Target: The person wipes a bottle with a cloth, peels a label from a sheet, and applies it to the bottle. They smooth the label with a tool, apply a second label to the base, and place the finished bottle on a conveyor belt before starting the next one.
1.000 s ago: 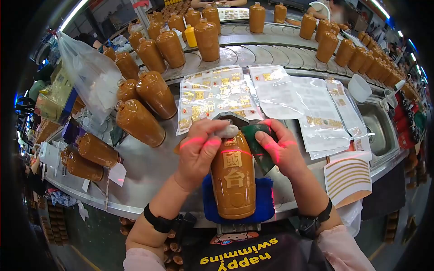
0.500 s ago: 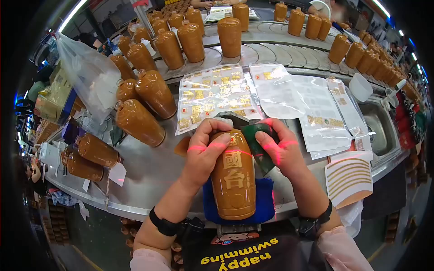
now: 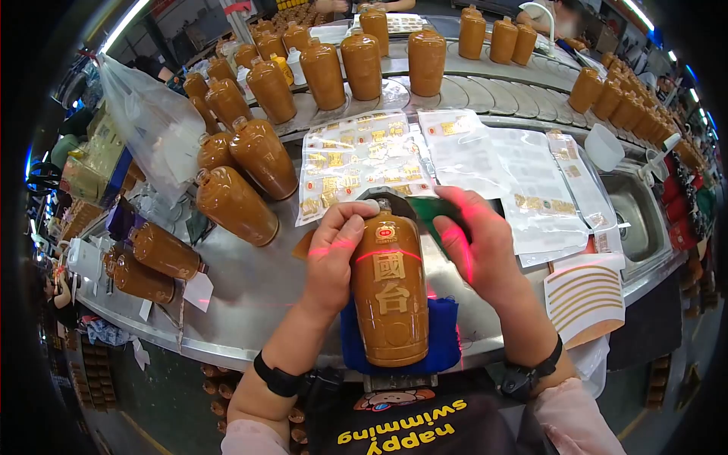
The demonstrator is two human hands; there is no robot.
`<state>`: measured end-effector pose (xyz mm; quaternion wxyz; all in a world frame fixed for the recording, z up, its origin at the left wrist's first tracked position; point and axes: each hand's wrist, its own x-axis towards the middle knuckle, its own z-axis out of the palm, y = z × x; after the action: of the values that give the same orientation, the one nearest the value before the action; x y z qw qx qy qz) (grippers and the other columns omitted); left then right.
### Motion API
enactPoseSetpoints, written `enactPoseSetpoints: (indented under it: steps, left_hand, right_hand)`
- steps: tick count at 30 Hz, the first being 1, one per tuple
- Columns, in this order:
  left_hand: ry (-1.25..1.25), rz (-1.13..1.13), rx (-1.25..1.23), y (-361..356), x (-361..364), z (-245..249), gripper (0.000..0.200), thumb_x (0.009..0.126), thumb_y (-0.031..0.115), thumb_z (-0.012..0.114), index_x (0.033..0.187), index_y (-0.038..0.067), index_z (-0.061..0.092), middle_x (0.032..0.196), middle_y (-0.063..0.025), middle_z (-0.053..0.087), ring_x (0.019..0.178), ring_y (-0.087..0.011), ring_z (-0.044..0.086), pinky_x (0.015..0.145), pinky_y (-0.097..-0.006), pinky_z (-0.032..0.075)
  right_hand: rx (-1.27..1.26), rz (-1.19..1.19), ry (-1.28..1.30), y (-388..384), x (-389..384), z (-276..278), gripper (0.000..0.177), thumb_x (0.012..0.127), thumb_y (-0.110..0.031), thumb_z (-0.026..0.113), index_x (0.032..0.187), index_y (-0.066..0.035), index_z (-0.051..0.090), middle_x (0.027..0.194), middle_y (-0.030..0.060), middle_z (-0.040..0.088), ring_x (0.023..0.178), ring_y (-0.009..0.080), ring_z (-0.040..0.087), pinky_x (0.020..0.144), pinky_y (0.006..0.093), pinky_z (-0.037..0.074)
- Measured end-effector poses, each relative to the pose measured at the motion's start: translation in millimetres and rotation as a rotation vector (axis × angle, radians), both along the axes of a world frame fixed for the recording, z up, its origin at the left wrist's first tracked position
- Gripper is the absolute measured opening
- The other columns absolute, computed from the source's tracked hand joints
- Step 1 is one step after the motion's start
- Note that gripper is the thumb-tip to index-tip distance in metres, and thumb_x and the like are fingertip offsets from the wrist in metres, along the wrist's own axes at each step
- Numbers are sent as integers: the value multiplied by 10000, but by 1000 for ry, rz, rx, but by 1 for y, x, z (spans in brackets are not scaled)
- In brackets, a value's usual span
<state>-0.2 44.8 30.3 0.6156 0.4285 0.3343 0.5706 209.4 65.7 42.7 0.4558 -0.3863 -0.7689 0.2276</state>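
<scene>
Above the steel worktable, the brown glazed bottle is lying with its neck pointing away from the wearer and its lower end over a blue cloth pad. It is probably proving heavy, stiff, slick and breakable; the shoulder and base are looking like the safest holds. The right hand is spreading thumb from fingers, a green sheet lying between them; whether they are pinching it, I cannot tell. The left hand is curling against the bottle's shoulder, thumb drawn in; its grip is not showing.
</scene>
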Motion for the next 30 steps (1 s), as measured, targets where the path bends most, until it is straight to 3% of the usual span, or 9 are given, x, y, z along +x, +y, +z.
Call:
enactPoseSetpoints:
  steps: [1,5,15,18,19,22,23,26,30]
  left_hand:
    - [-16,-3,-1,-1,0,-2,190,1000,128,512,1159,28,537,1078,-52,596,999,-96,556,896,-253,468]
    - [43,18,52,-1,-3,-14,217,996,126,519,1186,21,520,1127,-68,584,1023,-100,550,914,-253,460]
    - [15,4,5,-2,-2,-9,211,981,128,546,1162,22,527,1098,-58,590,1004,-91,548,897,-246,461]
    - [98,44,18,0,1,-5,199,956,117,580,1126,28,530,1062,-45,585,973,-78,539,869,-236,457]
    - [143,63,30,1,2,-4,195,947,113,592,1112,30,531,1049,-39,581,961,-74,535,858,-232,455]
    - [183,76,8,3,1,-3,186,924,105,618,1074,34,534,1014,-25,569,928,-66,522,832,-229,452]
    - [200,77,1,4,2,-2,185,923,107,620,1070,34,536,1010,-23,568,924,-65,521,830,-229,453]
    - [236,85,-14,3,3,0,188,917,113,627,1063,34,540,1002,-20,566,918,-66,517,827,-229,453]
    - [248,105,3,5,3,-3,210,902,117,641,1065,29,542,1011,-30,565,932,-81,519,842,-241,453]
  right_hand:
    - [222,-1,-161,1,0,3,395,830,-50,669,1217,-40,588,1106,180,645,998,277,626,847,365,520]
    - [346,102,-349,-5,-16,1,457,808,-34,600,1247,-157,632,1329,238,520,1141,419,545,968,432,498]
    - [341,68,-221,1,-9,-9,433,783,34,623,1201,-76,639,1260,227,575,1102,389,583,924,418,509]
    - [51,67,-22,-4,-6,-6,412,801,111,570,1187,-17,638,1245,225,599,1095,326,620,895,364,510]
    - [142,101,70,4,-7,-13,375,862,85,524,1224,14,591,1189,188,636,1023,236,651,846,313,528]
    - [-479,98,388,-2,-4,2,310,919,41,503,1221,17,570,1112,139,665,943,151,656,805,274,537]
    - [-527,112,434,0,-2,4,256,944,-18,522,1196,2,565,997,88,668,861,97,641,760,244,525]
    - [-608,129,405,9,3,16,201,934,-44,578,1131,-10,587,957,65,673,812,88,623,714,250,523]
    - [-695,263,267,17,4,19,192,912,-109,602,1083,-25,620,916,36,644,855,89,598,756,248,501]
